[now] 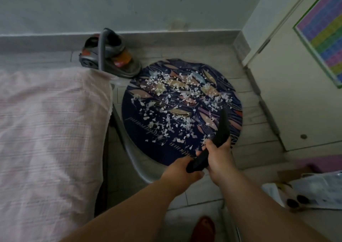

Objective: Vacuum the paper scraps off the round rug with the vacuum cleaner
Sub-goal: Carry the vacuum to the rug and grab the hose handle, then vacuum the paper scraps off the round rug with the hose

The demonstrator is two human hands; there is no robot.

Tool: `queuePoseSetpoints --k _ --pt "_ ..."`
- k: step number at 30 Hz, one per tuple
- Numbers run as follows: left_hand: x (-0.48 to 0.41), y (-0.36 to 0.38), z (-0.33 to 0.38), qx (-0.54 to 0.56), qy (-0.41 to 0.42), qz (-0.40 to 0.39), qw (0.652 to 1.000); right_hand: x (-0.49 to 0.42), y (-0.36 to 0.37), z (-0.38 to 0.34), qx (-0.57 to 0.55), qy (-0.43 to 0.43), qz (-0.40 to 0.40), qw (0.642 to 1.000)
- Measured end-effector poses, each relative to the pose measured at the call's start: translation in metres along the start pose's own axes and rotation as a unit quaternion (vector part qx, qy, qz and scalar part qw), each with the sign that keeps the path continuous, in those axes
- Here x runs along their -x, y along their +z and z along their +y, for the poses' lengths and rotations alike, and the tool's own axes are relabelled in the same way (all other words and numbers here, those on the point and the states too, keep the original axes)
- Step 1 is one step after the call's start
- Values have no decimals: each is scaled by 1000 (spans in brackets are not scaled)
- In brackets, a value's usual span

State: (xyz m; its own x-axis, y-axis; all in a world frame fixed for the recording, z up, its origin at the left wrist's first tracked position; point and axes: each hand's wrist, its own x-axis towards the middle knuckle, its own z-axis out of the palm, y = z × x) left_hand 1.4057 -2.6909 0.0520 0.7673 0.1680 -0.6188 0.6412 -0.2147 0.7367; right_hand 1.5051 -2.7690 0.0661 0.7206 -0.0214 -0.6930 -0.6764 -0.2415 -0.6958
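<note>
A round dark-blue rug with a leaf pattern lies on the tiled floor, strewn with several white paper scraps. The grey and orange canister vacuum cleaner stands at the rug's far left edge, by the wall. Its grey hose runs along the bed and curves round to a black handle and nozzle. My left hand grips the rear end of the black handle. My right hand grips it further forward. The nozzle tip points over the rug's right side.
A bed with a pink cover fills the left. A white cabinet door with a coloured poster stands on the right. Papers and a box lie at the lower right. A red slipper is by my feet.
</note>
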Motion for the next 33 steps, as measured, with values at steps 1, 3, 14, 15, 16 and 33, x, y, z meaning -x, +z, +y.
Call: queuePoseSetpoints --k 1,3,14,15,16,33 --pt "-6 -1 -13 1 -2 -7 1000 -6 6 12 1 5 4 1000" --pt "-18 -2 -36 -6 -2 -23 1000 -21 16 36 -4 14 12 1000" --pt "-63 56 -130 3 -38 -10 999 -91 18 149 -47 47 -3 998" --pt "-66 64 -134 6 -43 -3 999 -97 15 156 -50 55 -7 997" --pt "-70 73 -137 5 -49 3 999 -103 10 163 -57 66 -11 996" --pt "-135 156 -247 -105 -25 -33 994 -181 -16 301 -151 119 29 981"
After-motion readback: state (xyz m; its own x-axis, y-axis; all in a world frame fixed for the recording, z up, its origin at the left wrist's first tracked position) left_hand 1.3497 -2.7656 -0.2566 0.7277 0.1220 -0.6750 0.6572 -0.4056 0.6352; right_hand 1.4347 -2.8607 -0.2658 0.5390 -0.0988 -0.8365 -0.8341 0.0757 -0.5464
